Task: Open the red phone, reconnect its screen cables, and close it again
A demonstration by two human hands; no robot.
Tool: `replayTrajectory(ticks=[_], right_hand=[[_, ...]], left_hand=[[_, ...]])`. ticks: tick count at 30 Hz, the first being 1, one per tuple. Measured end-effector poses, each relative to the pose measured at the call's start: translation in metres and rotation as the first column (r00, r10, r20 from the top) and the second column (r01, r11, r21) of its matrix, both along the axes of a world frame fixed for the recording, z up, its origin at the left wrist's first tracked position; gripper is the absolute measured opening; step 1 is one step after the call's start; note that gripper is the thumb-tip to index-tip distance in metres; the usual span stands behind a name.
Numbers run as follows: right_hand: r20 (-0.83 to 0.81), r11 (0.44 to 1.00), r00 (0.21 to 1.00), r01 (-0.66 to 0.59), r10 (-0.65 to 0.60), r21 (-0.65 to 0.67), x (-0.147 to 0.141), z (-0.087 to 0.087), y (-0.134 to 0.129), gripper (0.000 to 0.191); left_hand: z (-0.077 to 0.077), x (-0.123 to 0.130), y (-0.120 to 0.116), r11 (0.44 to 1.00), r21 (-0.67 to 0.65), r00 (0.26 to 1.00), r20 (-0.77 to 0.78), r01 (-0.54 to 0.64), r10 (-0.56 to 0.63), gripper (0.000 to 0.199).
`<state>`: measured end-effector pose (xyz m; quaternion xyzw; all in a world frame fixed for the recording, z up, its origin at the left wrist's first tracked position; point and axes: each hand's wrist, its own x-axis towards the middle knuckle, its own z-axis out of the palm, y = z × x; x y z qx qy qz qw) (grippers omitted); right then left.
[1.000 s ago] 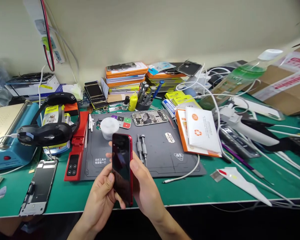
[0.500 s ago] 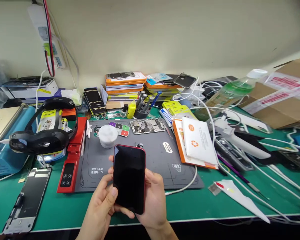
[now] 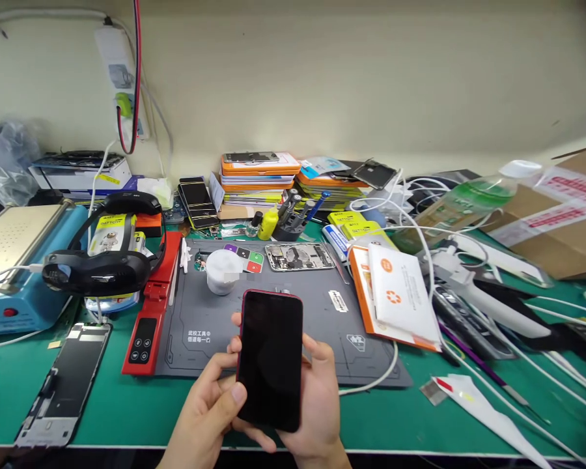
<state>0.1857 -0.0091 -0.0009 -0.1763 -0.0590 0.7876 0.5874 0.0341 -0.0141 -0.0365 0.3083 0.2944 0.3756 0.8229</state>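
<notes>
A red-edged phone [image 3: 270, 361] with a dark screen is held upright between both hands over the front of the grey mat [image 3: 293, 326]. My left hand [image 3: 209, 407] grips its left edge, with the thumb at the lower left of the screen and fingertips behind. Around the right edge and underneath wraps my right hand [image 3: 318, 397]. Beyond the phone, a round white tub [image 3: 221, 272] and an opened phone body [image 3: 300, 256] rest on the mat.
At left are a black headset [image 3: 97, 272], a blue machine [image 3: 24, 306] and a detached screen [image 3: 68, 378]. Pens stand in a holder [image 3: 290, 229] behind the mat. White cables, an orange-white packet [image 3: 395, 286] and a bottle [image 3: 469, 202] lie at right.
The camera view has shifted, so the bench appears further right and slightly lower. Both hands still hold the phone in much the same pose.
</notes>
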Motion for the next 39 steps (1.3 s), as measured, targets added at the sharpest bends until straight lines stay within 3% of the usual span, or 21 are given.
replayTrajectory(ticks=[3, 4, 5, 6, 7, 8, 9, 10, 11, 17, 22, 39], right_hand=[[-0.001, 0.998, 1.000, 0.013, -0.014, -0.069, 0.000, -0.001, 0.002, 0.066], [0.012, 0.995, 1.000, 0.027, -0.026, -0.094, 0.000, -0.001, 0.003, 0.065], [0.030, 0.992, 0.999, 0.044, -0.041, -0.118, -0.001, 0.000, 0.004, 0.064], [0.053, 0.988, 0.997, 0.065, -0.058, -0.140, -0.001, 0.000, 0.005, 0.063], [0.079, 0.983, 0.994, 0.090, -0.078, -0.161, -0.002, 0.001, 0.006, 0.062], [0.104, 0.976, 0.989, 0.121, -0.103, -0.182, -0.002, 0.002, 0.007, 0.061], [0.125, 0.968, 0.983, 0.156, -0.133, -0.198, -0.003, 0.003, 0.008, 0.060], [0.139, 0.959, 0.977, 0.190, -0.164, -0.209, -0.004, 0.004, 0.009, 0.059], [0.144, 0.951, 0.972, 0.216, -0.187, -0.221, -0.005, 0.005, 0.010, 0.056], [0.148, 0.943, 0.967, 0.237, -0.206, -0.232, -0.008, 0.003, 0.013, 0.055], [0.137, 0.969, 0.982, 0.155, -0.130, -0.192, -0.009, 0.002, 0.012, 0.058], [0.132, 0.979, 0.982, 0.154, -0.136, -0.136, -0.013, 0.010, 0.014, 0.061]], left_hand=[[0.003, -0.011, -0.002, 0.994, 0.102, 0.994, -0.102, 0.039, -0.028, 0.051], [0.008, -0.018, -0.001, 0.974, 0.214, 0.979, -0.205, 0.071, -0.026, 0.052], [0.014, -0.025, 0.000, 0.920, 0.372, 0.937, -0.348, 0.127, 0.011, 0.048], [0.021, -0.033, 0.002, 0.796, 0.571, 0.859, -0.494, 0.202, 0.136, 0.043], [0.027, -0.041, 0.006, 0.618, 0.741, 0.751, -0.559, 0.263, 0.351, 0.041], [0.032, -0.048, 0.010, 0.436, 0.846, 0.641, -0.522, 0.306, 0.563, 0.040], [0.036, -0.054, 0.014, 0.310, 0.882, 0.545, -0.465, 0.356, 0.698, 0.036], [0.038, -0.059, 0.019, 0.230, 0.891, 0.486, -0.412, 0.391, 0.771, 0.031], [0.038, -0.062, 0.023, 0.192, 0.891, 0.456, -0.384, 0.412, 0.803, 0.027], [0.026, -0.060, 0.034, 0.136, 0.859, 0.463, -0.391, 0.493, 0.795, 0.023], [0.022, -0.057, 0.032, 0.102, 0.829, 0.448, -0.396, 0.550, 0.801, 0.020], [0.020, -0.057, 0.033, 0.072, 0.769, 0.412, -0.416, 0.635, 0.811, 0.019]])
